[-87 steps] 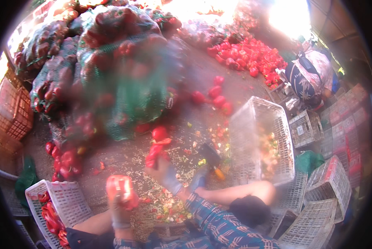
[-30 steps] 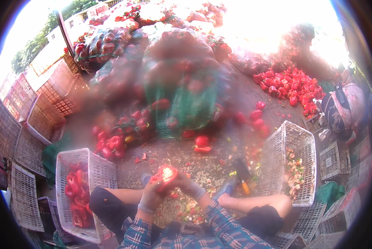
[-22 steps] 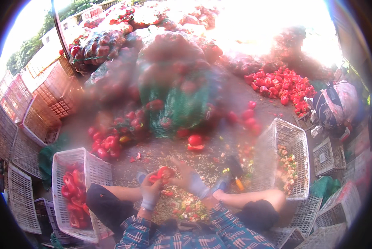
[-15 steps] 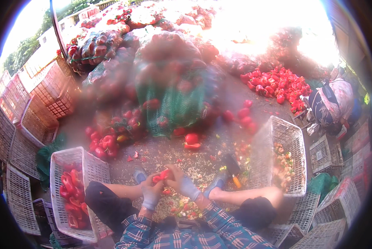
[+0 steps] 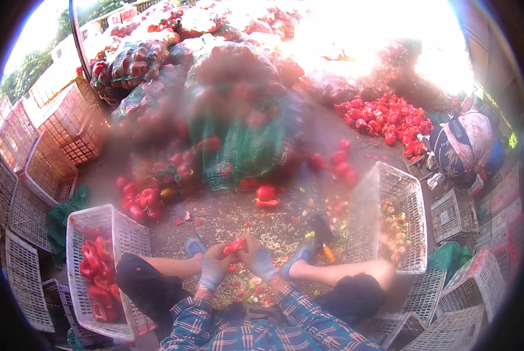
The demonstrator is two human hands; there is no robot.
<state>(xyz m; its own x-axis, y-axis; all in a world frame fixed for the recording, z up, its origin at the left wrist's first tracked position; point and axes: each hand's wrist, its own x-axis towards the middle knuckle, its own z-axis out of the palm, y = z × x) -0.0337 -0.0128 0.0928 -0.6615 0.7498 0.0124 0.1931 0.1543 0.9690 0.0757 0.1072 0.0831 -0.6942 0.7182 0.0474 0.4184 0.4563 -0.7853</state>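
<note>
Between my legs, over the littered floor, I hold a red bell pepper point(image 5: 234, 246) with both hands. My left hand point(image 5: 214, 263) closes on its left end, and my right hand point(image 5: 256, 258) grips its right end. Pale bluish coverings show on both hands and wrists. Whether a blade is in the fingers is too small to make out. To my left stands a white plastic crate point(image 5: 134, 234) with red pepper pieces point(image 5: 101, 272) in it. On my right, another white crate point(image 5: 361, 228) holds pale and reddish pepper scraps point(image 5: 394, 231).
Green mesh sacks point(image 5: 238, 152) of peppers rise ahead, with loose peppers point(image 5: 142, 202) at their foot. An orange-handled tool point(image 5: 328, 253) lies by my right foot. Stacked crates point(image 5: 34, 281) line both sides. Another person point(image 5: 463, 140) bends beside a red pepper heap point(image 5: 384, 117).
The pepper has turned in my fingers and now lies more level between my hands. My left hand has shifted slightly. The whole view has moved a little.
</note>
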